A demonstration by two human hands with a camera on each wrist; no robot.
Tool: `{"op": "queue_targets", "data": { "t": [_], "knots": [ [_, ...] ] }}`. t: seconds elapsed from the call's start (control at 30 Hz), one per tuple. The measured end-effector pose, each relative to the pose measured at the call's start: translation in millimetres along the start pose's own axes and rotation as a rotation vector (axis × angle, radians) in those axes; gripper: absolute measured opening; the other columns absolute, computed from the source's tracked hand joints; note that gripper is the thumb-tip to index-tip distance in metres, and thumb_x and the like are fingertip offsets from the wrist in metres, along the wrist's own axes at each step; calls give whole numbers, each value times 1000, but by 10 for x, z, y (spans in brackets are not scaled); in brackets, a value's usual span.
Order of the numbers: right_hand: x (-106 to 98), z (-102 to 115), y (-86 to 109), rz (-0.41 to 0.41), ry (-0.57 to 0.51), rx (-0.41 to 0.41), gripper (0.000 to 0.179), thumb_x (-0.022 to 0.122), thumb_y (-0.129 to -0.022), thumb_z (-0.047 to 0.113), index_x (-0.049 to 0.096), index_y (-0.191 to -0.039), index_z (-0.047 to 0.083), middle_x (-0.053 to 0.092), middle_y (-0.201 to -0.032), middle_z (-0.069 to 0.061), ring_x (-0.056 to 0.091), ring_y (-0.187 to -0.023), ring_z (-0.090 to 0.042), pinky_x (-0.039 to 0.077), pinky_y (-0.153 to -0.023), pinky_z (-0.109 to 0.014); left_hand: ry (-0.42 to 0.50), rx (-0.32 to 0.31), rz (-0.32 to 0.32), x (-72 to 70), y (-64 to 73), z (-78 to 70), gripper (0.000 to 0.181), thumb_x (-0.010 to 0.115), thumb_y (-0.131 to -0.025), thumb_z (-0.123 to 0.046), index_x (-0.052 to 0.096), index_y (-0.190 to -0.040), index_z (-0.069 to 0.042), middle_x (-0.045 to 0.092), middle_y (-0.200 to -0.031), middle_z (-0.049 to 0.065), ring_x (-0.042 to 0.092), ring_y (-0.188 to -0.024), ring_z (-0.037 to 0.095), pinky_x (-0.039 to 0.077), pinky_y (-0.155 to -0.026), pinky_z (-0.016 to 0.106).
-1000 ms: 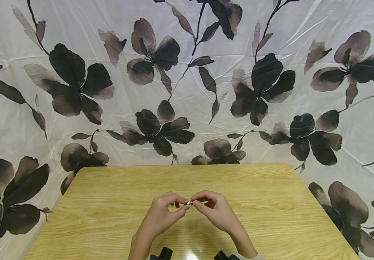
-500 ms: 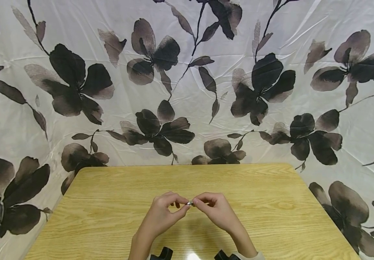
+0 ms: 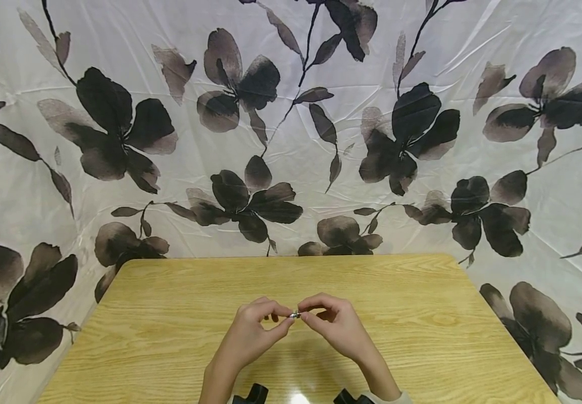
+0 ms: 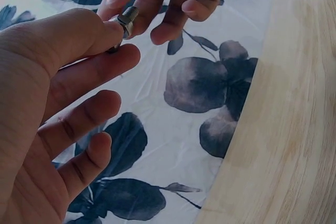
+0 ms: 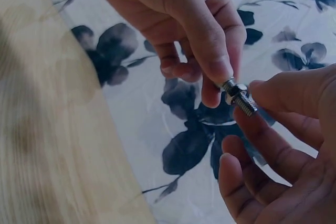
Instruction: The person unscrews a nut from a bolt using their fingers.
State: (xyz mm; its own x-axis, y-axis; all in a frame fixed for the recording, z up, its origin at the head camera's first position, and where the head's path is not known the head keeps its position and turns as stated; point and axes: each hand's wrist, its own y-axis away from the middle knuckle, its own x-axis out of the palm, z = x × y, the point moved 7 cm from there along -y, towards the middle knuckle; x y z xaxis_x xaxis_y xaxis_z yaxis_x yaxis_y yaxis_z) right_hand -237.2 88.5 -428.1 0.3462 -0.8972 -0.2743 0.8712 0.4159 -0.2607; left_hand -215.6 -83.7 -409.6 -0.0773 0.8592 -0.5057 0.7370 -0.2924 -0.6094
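Between the two hands is a small metal bolt (image 5: pixel 247 105) with a hex nut (image 5: pixel 235 93) partway along its thread. My left hand (image 3: pixel 257 330) pinches one end of the bolt between thumb and forefinger, hiding that end. From the other side, my right hand (image 3: pixel 338 330) has its thumb and forefinger at the nut, the thumb tip right against it in the right wrist view. Bare thread sticks out past the nut towards the right hand. In the left wrist view, the left hand's other fingers (image 4: pixel 86 113) are spread loosely below the bolt (image 4: pixel 130 12).
Both hands are above a light wooden table (image 3: pixel 169 314). Behind it and at its sides hangs a white cloth (image 3: pixel 321 185) printed with dark flowers. Black wrist devices (image 3: pixel 252 394) show at the bottom of the head view.
The right thumb and forefinger rolled against each other: the thumb moved up half a second ago and is lower again now, with the forefinger raised. The left hand has stayed still.
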Motion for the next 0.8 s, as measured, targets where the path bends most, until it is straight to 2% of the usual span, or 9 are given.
{"op": "queue_targets", "data": {
  "t": [0.1, 0.37, 0.53, 0.8],
  "knots": [
    [-5, -20, -8, -10, 14, 22, 18, 67, -101, 22, 76, -114, 11, 75, -112, -12, 69, -102, -12, 59, -84, -30, -1, 0, -1, -4, -1, 4, 16, 85, -83, -7, 80, -92, -18, 75, -87, -10, 64, -73, 16, 50, -66, 23],
    [29, -59, -4, 37, 40, 71, 20, 65, -103, 25, 78, -112, 12, 76, -111, -9, 70, -101, -17, 58, -81, -28, 7, 27, -10, -5, -1, 2, 14, 85, -83, -6, 80, -92, -17, 75, -86, -10, 63, -72, 16, 49, -65, 22],
    [43, -29, 2, 43, 13, 57, 20, 67, -101, 22, 74, -116, 11, 74, -113, -12, 70, -99, -16, 59, -80, -29, 16, 16, -6, -4, 2, 4, 14, 85, -83, -6, 80, -92, -16, 76, -87, -10, 64, -73, 18, 48, -63, 22],
    [31, 33, 7, 12, 0, -27, 18, 68, -101, 16, 73, -115, 7, 73, -113, -14, 68, -101, -10, 58, -82, -32, 9, 23, -13, -19, 2, 1, 17, 85, -83, -5, 80, -92, -19, 75, -86, -11, 63, -73, 15, 48, -63, 22]
  ]
}}
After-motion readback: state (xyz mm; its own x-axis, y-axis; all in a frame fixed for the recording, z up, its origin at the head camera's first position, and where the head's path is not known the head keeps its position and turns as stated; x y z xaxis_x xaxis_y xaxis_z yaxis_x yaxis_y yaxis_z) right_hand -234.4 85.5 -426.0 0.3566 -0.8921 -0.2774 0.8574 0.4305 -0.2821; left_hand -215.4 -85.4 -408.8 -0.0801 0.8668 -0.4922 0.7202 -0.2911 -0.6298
